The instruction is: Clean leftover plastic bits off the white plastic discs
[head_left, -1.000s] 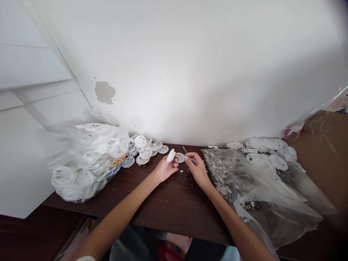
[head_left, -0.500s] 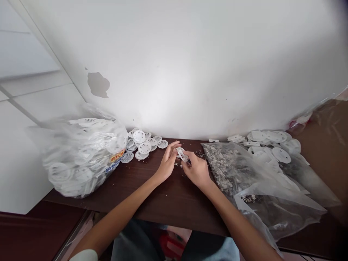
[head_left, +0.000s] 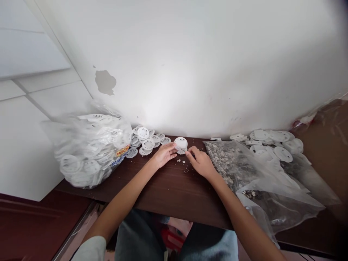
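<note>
Head view
Disc: a white round disc [head_left: 181, 143] is held upright near the back edge of the table [head_left: 168, 197], close to the wall [head_left: 190, 65], its face turned toward the camera.
Left hand: the left hand [head_left: 163, 154] is placed at the disc's left lower rim, fingers curled, the fingertips [head_left: 174, 145] pinched on the disc.
Right hand: the right hand [head_left: 200, 162] is placed just right of and below the disc, the fingertips [head_left: 188, 153] drawn together at the disc's lower edge; whether something small is pinched there cannot be told.
Disc relative to hands: it is set between the two hands, above their fingertips and touching both.
Scraps: small light scraps [head_left: 185, 167] are scattered on the table just below the hands.
Loose discs: a cluster of loose discs [head_left: 146, 141] is laid at the back edge, left of the left hand.
Left bag: a clear bag [head_left: 89, 148] full of discs is set at the left end of the table.
Right bag: a clear bag of small grey parts [head_left: 231, 163] is laid beside the right hand.
Far pile: more white discs [head_left: 272, 143] are heaped at the right back, well apart from the hands.
</note>
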Tool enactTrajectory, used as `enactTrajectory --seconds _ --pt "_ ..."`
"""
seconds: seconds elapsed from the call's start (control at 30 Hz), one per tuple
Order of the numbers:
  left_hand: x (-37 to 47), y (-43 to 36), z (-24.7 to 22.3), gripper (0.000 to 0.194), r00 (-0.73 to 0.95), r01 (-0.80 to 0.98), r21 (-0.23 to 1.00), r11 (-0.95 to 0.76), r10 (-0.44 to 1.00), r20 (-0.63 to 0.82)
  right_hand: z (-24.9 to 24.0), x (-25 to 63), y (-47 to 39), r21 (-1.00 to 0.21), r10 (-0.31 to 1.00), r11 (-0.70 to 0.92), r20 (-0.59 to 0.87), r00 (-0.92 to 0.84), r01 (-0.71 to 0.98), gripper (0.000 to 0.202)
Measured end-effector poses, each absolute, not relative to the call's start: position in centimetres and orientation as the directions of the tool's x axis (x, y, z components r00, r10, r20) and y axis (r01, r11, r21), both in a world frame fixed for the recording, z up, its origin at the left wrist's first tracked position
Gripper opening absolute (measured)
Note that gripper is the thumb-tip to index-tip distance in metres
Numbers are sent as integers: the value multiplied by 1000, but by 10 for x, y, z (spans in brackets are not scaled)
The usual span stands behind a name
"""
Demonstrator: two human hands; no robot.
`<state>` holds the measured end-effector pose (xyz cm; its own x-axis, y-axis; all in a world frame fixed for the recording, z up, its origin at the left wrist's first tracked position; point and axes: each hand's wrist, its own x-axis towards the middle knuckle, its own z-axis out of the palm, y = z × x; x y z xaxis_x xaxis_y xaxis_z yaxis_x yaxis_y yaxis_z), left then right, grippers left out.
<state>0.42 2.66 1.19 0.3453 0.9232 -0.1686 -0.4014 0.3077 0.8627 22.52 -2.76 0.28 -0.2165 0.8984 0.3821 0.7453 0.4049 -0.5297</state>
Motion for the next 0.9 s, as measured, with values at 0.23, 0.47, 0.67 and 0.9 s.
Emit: enactTrajectory --seconds 0.23,0.47,0.67,0.9 --pt "1 29 11 33 435 -359 887 292 893 -118 -1 222 -20 -622 868 479 441 -228 619 52" --pt "0 28 12 33 433 -373 868 327 889 -149 -7 223 -16 -601 856 489 469 -217 632 53" --pt "1 29 10 33 432 -366 866 341 886 -166 -8 223 -17 -578 852 491 473 -224 652 51" --pt "2 28 9 36 449 -347 872 345 877 -169 -7 221 -18 -577 852 495 467 -234 650 49"
